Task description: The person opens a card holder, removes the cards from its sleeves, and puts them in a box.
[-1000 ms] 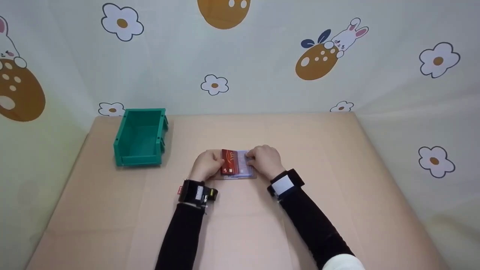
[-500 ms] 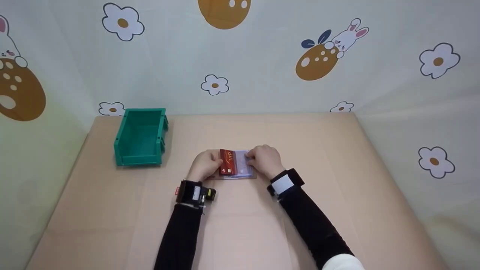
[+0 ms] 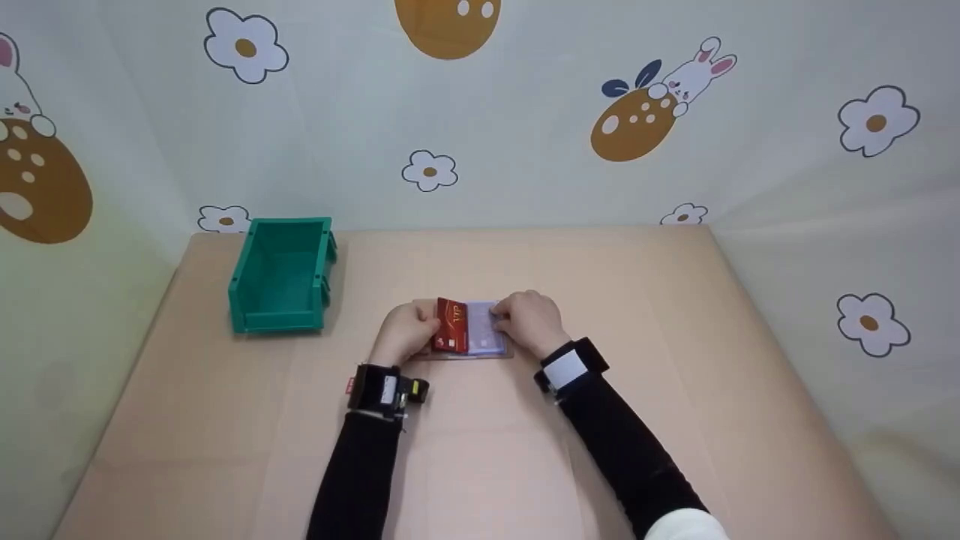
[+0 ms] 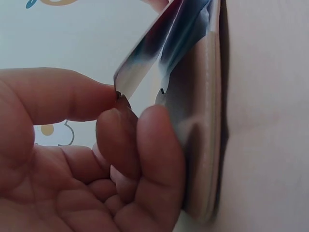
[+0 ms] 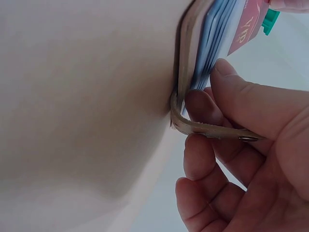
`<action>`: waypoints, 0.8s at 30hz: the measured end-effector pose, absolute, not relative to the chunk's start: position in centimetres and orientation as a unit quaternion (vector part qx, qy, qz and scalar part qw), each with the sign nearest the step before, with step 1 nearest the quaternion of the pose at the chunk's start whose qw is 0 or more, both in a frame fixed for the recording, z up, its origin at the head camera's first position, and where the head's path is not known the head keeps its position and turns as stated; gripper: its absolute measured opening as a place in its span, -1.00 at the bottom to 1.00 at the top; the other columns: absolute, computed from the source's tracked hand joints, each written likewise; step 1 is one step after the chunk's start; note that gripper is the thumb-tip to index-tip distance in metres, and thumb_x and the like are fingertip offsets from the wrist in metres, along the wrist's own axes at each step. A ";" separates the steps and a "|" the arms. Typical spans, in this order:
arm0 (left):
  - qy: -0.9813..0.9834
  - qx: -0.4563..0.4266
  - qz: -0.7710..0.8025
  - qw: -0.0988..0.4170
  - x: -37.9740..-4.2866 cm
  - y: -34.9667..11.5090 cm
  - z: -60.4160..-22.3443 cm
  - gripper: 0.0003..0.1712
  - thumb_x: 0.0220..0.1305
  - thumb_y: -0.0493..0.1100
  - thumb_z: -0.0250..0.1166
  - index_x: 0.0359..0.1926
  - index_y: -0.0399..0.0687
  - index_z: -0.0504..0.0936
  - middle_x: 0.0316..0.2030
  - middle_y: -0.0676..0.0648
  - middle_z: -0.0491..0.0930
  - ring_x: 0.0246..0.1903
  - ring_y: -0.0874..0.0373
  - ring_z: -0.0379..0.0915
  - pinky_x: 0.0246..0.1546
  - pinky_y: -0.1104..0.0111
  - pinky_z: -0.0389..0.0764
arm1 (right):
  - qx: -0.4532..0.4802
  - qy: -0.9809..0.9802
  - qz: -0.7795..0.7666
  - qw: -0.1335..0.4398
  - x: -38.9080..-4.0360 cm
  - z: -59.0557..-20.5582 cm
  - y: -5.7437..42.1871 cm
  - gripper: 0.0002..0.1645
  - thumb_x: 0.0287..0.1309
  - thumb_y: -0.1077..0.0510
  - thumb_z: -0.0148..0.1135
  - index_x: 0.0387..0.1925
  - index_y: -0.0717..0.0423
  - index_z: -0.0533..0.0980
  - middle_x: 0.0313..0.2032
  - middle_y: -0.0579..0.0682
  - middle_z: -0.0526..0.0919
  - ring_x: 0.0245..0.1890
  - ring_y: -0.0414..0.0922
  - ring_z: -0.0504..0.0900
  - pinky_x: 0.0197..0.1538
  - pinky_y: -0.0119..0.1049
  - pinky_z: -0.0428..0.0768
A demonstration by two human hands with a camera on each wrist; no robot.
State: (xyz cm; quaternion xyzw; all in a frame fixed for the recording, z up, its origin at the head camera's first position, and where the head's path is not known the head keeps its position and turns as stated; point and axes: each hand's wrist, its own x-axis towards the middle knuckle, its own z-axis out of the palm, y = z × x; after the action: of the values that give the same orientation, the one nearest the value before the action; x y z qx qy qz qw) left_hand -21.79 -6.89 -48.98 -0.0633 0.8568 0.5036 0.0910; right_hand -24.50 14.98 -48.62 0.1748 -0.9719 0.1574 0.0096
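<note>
The left hand [image 3: 403, 331] pinches a red card [image 3: 451, 325] (lettered VIP), while the right hand [image 3: 532, 322] pinches the clear sleeves [image 3: 482, 330] of a brown holder [image 4: 211, 121] on the bench [image 3: 484, 457].

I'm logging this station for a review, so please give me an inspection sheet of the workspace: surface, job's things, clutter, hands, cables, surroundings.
Surface: beige table, faintly creased.
Job's things: brown card holder lying open; red VIP card tilted up, beside translucent sleeves.
Clutter: nothing seen beyond a green bin at far left.
Left hand: pinches the red VIP card's left edge.
Right hand: grips the brown card holder's right side.
Cables: nothing plainly seen.
Surroundings: pale backdrop printed with flowers and rabbits.
</note>
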 end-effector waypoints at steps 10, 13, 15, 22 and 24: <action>0.859 -0.061 0.501 0.081 -21.5 -6.9 -48.5 -0.78 0.17 -0.31 0.14 -0.58 -0.07 0.36 -0.57 -0.01 0.42 -0.65 0.20 0.39 -0.66 0.46 0.41 | 0.176 -0.972 0.155 0.015 -24.3 -48.5 14.9 -0.70 0.03 0.10 0.50 -0.13 -0.03 0.74 -0.13 -0.04 0.74 -0.13 0.05 0.66 -0.06 -0.06 0.56; 0.857 -0.056 0.507 0.077 -21.4 -6.9 -48.2 -0.78 0.17 -0.32 0.14 -0.57 -0.07 0.37 -0.59 0.00 0.41 -0.67 0.21 0.38 -0.67 0.46 0.39 | 0.177 -0.972 0.155 0.015 -24.3 -48.5 14.9 -0.70 0.02 0.10 0.50 -0.13 -0.04 0.74 -0.13 -0.03 0.75 -0.14 0.05 0.66 -0.07 -0.05 0.57; 0.853 -0.051 0.513 0.076 -21.4 -6.9 -48.0 -0.80 0.19 -0.32 0.14 -0.55 -0.08 0.39 -0.60 0.00 0.40 -0.70 0.22 0.35 -0.69 0.46 0.37 | 0.177 -0.972 0.154 0.013 -24.3 -48.5 14.9 -0.70 0.03 0.09 0.50 -0.13 -0.04 0.74 -0.13 -0.03 0.74 -0.15 0.05 0.65 -0.08 -0.05 0.56; 0.833 -0.054 0.545 0.074 -21.4 -6.5 -46.7 -0.90 0.28 -0.26 0.13 -0.37 -0.20 0.50 -0.58 -0.02 0.44 -0.75 0.20 0.28 -0.77 0.44 0.30 | 0.176 -0.972 0.157 0.014 -24.4 -48.5 15.0 -0.70 0.01 0.08 0.50 -0.15 -0.04 0.75 -0.15 -0.04 0.75 -0.19 0.04 0.65 -0.11 -0.05 0.56; 0.835 -0.052 0.544 0.062 -21.4 -6.4 -46.0 -0.88 0.29 -0.23 0.14 -0.30 -0.23 0.53 -0.51 -0.05 0.47 -0.68 0.19 0.30 -0.71 0.43 0.33 | 0.177 -0.971 0.159 0.013 -24.4 -48.5 15.0 -0.70 0.00 0.08 0.50 -0.15 -0.05 0.75 -0.15 -0.04 0.75 -0.19 0.05 0.65 -0.11 -0.05 0.56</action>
State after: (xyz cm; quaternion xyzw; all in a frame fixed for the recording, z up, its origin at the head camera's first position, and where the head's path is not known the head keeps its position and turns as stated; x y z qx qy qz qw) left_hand -21.39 -6.37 -46.05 -0.0516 0.8349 0.5445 0.0616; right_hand -24.41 14.97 -48.49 0.1769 -0.9712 0.1590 0.0125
